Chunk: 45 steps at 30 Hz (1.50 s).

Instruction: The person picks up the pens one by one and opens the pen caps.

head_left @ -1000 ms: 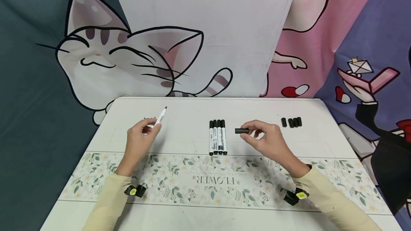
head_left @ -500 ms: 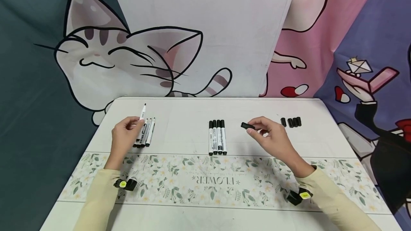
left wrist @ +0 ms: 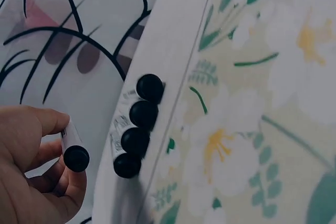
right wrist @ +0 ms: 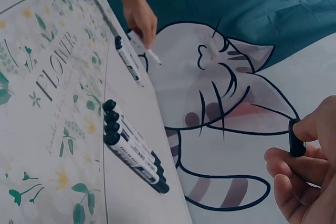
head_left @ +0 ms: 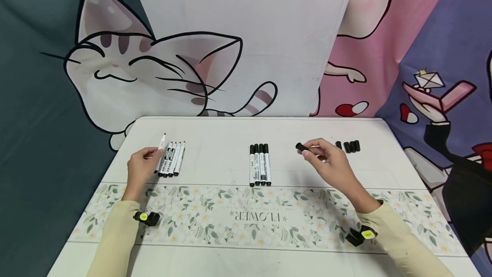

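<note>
My left hand (head_left: 140,166) pinches a white whiteboard marker (head_left: 162,141), uncapped with its dark tip pointing away from me. It is tilted beside the left end of a row of several uncapped markers (head_left: 173,159). In the left wrist view, the held marker's black end (left wrist: 76,159) faces the camera, apart from the row's black ends (left wrist: 135,141). My right hand (head_left: 329,163) pinches a black marker cap (head_left: 301,146) between thumb and fingers, above the table. A little to its right lie several loose black caps (head_left: 350,146).
Several capped markers (head_left: 260,166) lie side by side mid-table, between the hands. A floral strip with the word FLOWER (head_left: 258,216) crosses the white table (head_left: 223,153). Cartoon-printed cloth (head_left: 246,46) hangs behind the far edge.
My left hand has carried the marker leftward and lower, to the left side of the uncapped row. The right hand has shifted right with the cap, toward the loose caps.
</note>
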Each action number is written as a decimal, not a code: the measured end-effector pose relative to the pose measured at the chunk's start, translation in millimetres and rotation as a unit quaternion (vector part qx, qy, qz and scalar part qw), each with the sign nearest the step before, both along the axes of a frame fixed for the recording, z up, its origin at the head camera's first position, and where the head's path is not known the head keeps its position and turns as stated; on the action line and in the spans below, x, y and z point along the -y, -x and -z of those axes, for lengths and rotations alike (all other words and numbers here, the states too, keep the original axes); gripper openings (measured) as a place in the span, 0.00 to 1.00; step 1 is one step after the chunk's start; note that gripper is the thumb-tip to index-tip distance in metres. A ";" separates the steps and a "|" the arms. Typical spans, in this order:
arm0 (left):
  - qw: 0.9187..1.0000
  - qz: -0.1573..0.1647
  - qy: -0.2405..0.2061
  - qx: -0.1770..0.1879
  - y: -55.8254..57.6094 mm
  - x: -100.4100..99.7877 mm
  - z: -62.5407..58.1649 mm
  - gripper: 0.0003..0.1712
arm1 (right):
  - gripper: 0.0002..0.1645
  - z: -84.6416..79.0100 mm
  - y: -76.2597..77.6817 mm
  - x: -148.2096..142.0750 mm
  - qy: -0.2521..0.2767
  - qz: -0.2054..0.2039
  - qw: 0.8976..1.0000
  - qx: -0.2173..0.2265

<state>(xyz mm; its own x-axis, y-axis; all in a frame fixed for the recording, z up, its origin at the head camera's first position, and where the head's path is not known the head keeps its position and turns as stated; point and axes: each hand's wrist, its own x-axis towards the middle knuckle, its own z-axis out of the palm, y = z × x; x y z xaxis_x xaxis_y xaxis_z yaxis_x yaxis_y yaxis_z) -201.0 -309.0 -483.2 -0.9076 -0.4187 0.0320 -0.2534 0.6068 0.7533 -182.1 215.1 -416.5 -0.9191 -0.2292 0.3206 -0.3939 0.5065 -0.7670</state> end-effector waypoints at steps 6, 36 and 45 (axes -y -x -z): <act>1.000 -0.009 0.000 0.021 2.4 7.4 9.6 0.27 | 0.10 -1.2 2.6 -5.3 0.024 -0.007 1.000 0.015; 0.999 0.008 0.016 0.046 4.0 18.7 22.1 0.29 | 0.16 -4.1 8.0 -54.4 0.064 0.058 0.995 0.053; 0.999 -0.010 0.010 0.043 0.5 17.1 17.7 0.34 | 0.13 -11.7 15.4 -78.1 0.088 0.080 0.991 0.067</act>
